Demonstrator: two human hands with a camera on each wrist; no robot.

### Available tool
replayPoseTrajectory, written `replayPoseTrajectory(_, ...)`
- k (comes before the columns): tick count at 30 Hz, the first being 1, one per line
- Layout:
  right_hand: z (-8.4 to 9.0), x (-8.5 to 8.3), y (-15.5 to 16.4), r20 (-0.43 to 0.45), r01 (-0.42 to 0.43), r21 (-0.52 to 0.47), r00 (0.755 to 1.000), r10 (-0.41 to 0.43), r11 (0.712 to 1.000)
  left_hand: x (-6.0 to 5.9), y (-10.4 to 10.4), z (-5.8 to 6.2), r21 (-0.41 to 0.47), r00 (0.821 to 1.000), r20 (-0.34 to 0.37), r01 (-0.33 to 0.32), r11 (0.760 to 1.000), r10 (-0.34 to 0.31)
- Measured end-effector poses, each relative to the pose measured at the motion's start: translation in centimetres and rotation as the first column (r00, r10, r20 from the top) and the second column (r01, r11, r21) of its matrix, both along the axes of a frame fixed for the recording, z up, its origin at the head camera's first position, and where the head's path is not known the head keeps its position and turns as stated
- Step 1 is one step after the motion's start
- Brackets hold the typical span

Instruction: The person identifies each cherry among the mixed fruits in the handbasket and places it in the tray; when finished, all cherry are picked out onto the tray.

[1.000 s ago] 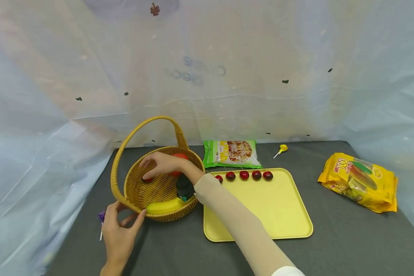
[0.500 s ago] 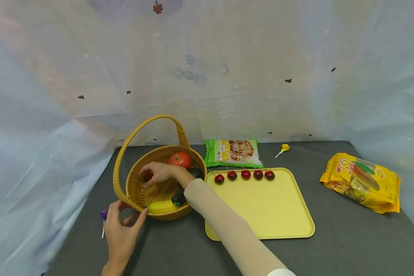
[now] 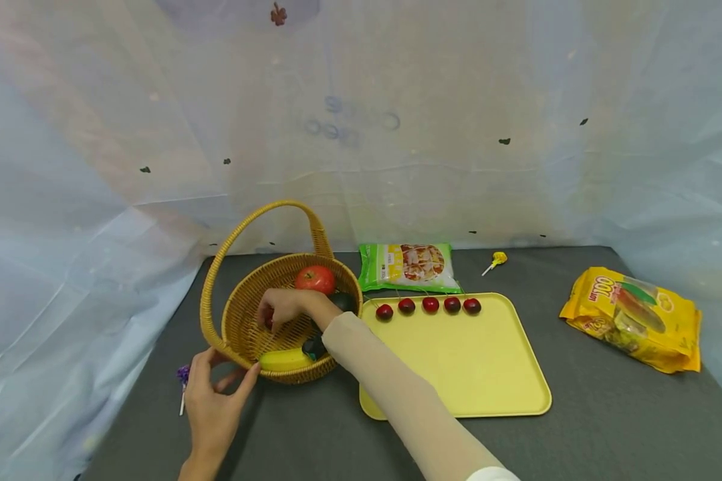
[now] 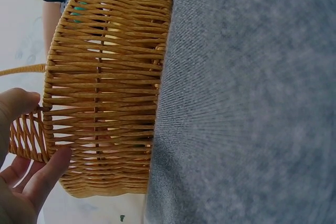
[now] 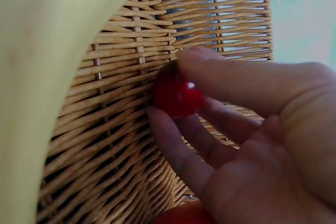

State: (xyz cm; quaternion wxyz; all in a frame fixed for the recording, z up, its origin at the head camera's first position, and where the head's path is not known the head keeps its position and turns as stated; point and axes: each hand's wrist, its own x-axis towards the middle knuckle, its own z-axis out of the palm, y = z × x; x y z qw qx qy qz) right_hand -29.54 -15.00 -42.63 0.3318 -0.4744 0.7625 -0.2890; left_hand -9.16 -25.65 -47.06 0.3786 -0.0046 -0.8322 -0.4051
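Observation:
A wicker basket (image 3: 241, 321) with a tall handle stands at the left of the dark table. Inside lie a red apple (image 3: 315, 278), a yellow banana (image 3: 285, 359) and a dark object. My right hand (image 3: 285, 307) reaches into the basket and pinches a small red cherry (image 5: 176, 95) between thumb and fingers against the woven wall (image 5: 121, 145). My left hand (image 3: 213, 401) holds the basket's near rim (image 4: 44, 124) with thumb and fingers. Several more cherries (image 3: 430, 305) lie in a row along the far edge of a yellow tray (image 3: 475, 374).
A green snack packet (image 3: 408, 266) lies behind the tray, a yellow lollipop (image 3: 495, 259) beside it. A yellow bag (image 3: 634, 317) sits at the right. A purple lollipop (image 3: 183, 381) lies left of my left hand. Pale sheeting walls the table.
My right hand has drawn back toward the basket's middle, its fingers curling round the cherry, and the apple has come into view. The left hand stays on the rim.

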Motion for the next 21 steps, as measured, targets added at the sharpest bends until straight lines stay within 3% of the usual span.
replayPoseTrajectory(7,0.0,-0.1,0.0,-0.017,-0.028,-0.013,0.999,0.028,1.000,0.0,0.0,0.0,-0.008,1.000,0.003,-0.015,1.000,0.015)
replayPoseTrajectory(10,0.8,-0.2,0.8,-0.022,-0.062,-0.112,0.998,0.060,0.992,0.1,0.1,0.1,0.005,1.000,0.007,-0.013,1.000,0.013)
replayPoseTrajectory(14,2.3,-0.7,3.3,-0.026,-0.088,-0.264,0.996,0.084,0.960,0.0,0.0,0.0,0.006,1.000,0.014,-0.019,1.000,0.019)
replayPoseTrajectory(17,3.2,-1.2,6.1,-0.056,-0.058,-0.371,0.998,0.040,0.927,0.0,0.0,-0.1,-0.002,1.000,0.010,-0.030,1.000,0.030)
replayPoseTrajectory(21,3.8,-1.2,11.2,-0.106,0.044,-0.490,0.988,-0.109,0.870,0.1,0.1,-0.1,0.001,1.000,0.003,-0.028,1.000,0.028)
